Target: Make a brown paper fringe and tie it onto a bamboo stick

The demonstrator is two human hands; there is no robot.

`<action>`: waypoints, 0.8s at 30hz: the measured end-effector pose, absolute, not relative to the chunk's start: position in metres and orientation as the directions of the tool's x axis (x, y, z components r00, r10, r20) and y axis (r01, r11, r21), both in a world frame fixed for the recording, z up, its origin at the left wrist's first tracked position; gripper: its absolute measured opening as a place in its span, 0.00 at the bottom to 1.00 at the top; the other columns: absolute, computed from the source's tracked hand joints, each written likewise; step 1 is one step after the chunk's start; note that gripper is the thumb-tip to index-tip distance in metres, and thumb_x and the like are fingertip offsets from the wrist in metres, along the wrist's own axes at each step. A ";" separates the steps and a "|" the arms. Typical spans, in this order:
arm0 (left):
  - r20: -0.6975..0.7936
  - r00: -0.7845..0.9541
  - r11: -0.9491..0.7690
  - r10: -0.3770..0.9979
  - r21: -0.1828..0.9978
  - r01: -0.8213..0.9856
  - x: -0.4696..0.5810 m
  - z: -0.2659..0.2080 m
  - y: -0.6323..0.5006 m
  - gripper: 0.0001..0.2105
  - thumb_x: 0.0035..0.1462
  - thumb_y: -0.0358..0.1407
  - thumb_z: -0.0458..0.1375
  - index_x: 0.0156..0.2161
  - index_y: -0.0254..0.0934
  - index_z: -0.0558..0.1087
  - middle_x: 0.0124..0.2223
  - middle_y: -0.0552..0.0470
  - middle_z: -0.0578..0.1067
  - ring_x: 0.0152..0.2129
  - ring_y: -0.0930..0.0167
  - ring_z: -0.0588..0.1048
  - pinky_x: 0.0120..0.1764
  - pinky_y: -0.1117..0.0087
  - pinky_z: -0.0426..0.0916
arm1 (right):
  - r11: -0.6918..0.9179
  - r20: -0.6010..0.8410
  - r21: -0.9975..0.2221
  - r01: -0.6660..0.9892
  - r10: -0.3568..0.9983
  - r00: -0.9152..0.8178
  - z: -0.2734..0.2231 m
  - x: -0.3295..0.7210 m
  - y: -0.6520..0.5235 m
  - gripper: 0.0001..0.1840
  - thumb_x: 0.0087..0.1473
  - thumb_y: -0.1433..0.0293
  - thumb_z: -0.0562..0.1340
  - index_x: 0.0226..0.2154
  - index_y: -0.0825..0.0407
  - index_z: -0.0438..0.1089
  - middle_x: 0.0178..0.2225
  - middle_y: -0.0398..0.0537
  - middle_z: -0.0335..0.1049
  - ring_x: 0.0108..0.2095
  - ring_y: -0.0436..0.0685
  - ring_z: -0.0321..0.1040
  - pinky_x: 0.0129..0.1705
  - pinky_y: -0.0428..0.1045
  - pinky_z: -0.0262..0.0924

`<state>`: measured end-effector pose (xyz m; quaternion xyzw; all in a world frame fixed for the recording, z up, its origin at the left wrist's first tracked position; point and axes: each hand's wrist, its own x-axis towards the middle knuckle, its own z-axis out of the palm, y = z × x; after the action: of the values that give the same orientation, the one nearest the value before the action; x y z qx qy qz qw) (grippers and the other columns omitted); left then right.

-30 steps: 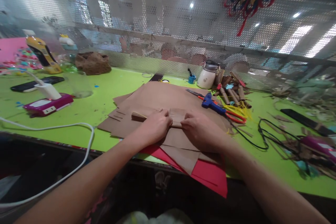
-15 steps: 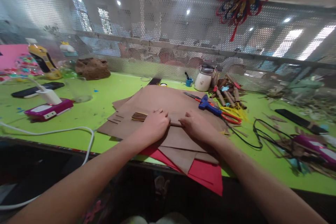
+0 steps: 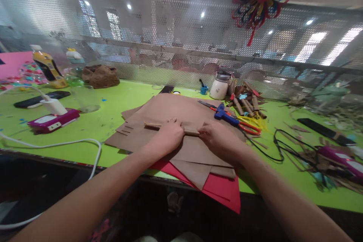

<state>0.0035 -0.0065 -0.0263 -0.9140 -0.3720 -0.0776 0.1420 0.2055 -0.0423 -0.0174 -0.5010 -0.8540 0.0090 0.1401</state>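
Note:
On a stack of brown paper sheets [image 3: 170, 104], both hands grip a narrow brown paper roll [image 3: 191, 132]. My left hand [image 3: 171, 134] is closed over its middle, fingers pressed down on it. A thin end of the roll, seemingly slit into strips, sticks out to the left of that hand. My right hand [image 3: 215, 134] pinches the roll near its right end, thumb and fingers together. Between the hands a short stretch of the roll shows. Just beyond the right hand lie a blue-handled tool [image 3: 225, 114] and orange-handled scissors [image 3: 251, 126].
Red paper [image 3: 224, 193] pokes out below the stack at the table's front edge. Brown paper rolls [image 3: 249, 104] and a white jar [image 3: 219, 85] stand behind. A clear cup [image 3: 87, 100] and purple power strip [image 3: 53, 121] are left; black cable [image 3: 279, 145] runs right.
The roll's left end has turned from a flat, fanned-out look to a thin edge. My right hand has shifted slightly right, and more of the roll shows between the hands.

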 end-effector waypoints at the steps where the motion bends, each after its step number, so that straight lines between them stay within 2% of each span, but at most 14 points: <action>1: 0.246 0.717 -0.688 0.652 -0.206 0.696 0.004 -0.026 -0.006 0.13 0.59 0.28 0.47 0.35 0.27 0.74 0.37 0.38 0.72 0.35 0.63 0.69 0.40 0.60 0.65 | 0.512 0.227 -0.147 0.846 0.850 -0.475 -0.018 0.206 -0.041 0.15 0.59 0.69 0.53 0.25 0.53 0.68 0.30 0.48 0.66 0.29 0.50 0.61 0.32 0.45 0.49; 6: 0.286 0.732 -0.701 0.618 -0.223 0.678 0.004 -0.026 -0.005 0.11 0.59 0.26 0.46 0.40 0.29 0.71 0.36 0.42 0.73 0.32 0.65 0.70 0.38 0.62 0.65 | 0.519 0.214 -0.097 0.849 0.844 -0.492 -0.018 0.207 -0.038 0.15 0.60 0.68 0.52 0.27 0.54 0.69 0.31 0.49 0.67 0.29 0.50 0.62 0.31 0.45 0.49; 9: 0.287 0.736 -0.698 0.613 -0.238 0.675 0.005 -0.025 -0.004 0.10 0.58 0.26 0.47 0.37 0.30 0.71 0.34 0.43 0.73 0.32 0.64 0.70 0.38 0.62 0.65 | 0.499 0.218 -0.089 0.862 0.854 -0.472 -0.019 0.207 -0.035 0.16 0.61 0.68 0.51 0.27 0.53 0.70 0.31 0.49 0.67 0.29 0.51 0.62 0.30 0.46 0.49; 14: 0.268 0.754 -0.709 0.600 -0.259 0.656 0.008 -0.021 0.000 0.12 0.58 0.27 0.47 0.33 0.29 0.73 0.35 0.41 0.72 0.33 0.64 0.70 0.38 0.62 0.65 | 0.461 0.243 -0.115 0.880 0.872 -0.425 -0.022 0.205 -0.029 0.14 0.61 0.69 0.51 0.35 0.54 0.71 0.33 0.51 0.70 0.34 0.54 0.63 0.34 0.47 0.51; 19: 0.233 0.780 -0.748 0.581 -0.225 0.625 0.010 -0.016 0.004 0.12 0.57 0.25 0.48 0.31 0.29 0.74 0.37 0.41 0.72 0.33 0.65 0.69 0.39 0.63 0.64 | 0.522 0.298 0.023 0.853 0.811 -0.504 -0.022 0.201 -0.031 0.13 0.59 0.69 0.54 0.29 0.55 0.71 0.31 0.52 0.69 0.35 0.56 0.59 0.40 0.49 0.51; 24: 0.247 0.787 -0.766 0.565 -0.196 0.612 0.009 -0.020 0.011 0.11 0.56 0.25 0.48 0.35 0.29 0.73 0.36 0.42 0.73 0.34 0.65 0.70 0.39 0.63 0.63 | 0.539 0.285 -0.014 0.842 0.809 -0.514 -0.026 0.199 -0.028 0.14 0.59 0.71 0.53 0.27 0.56 0.71 0.31 0.51 0.67 0.36 0.54 0.60 0.39 0.47 0.53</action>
<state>0.0089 0.0114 -0.0203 -0.9357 -0.3145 -0.0871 0.1343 0.1991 -0.0280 -0.0260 -0.4757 -0.8677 -0.0632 0.1297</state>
